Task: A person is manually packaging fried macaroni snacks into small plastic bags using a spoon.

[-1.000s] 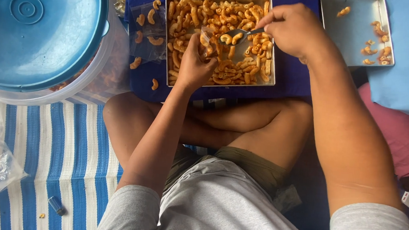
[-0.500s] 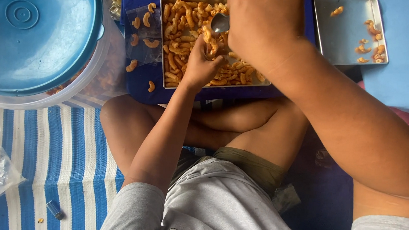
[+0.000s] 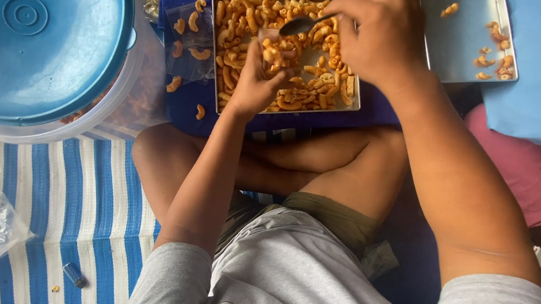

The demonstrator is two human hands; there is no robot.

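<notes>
A square metal tray (image 3: 213,48) full of orange curved snack pieces (image 3: 321,92) lies on a dark blue cloth ahead of my crossed legs. My left hand (image 3: 254,85) holds a small clear plastic bag (image 3: 276,44) partly filled with the snacks, upright over the tray. My right hand (image 3: 378,33) grips a metal spoon (image 3: 298,26), its bowl resting just above the bag's mouth.
A big clear tub with a blue lid (image 3: 46,38) stands at the left. Small clear bags and loose snack pieces (image 3: 190,37) lie beside the tray. A second metal tray (image 3: 458,54) with few pieces sits at the right. Blue-and-white striped mat (image 3: 73,202) below.
My right hand scooped snacks in the tray, swung left over the bag, then drew back right. The spoon now looks empty and the bag holds more pieces.
</notes>
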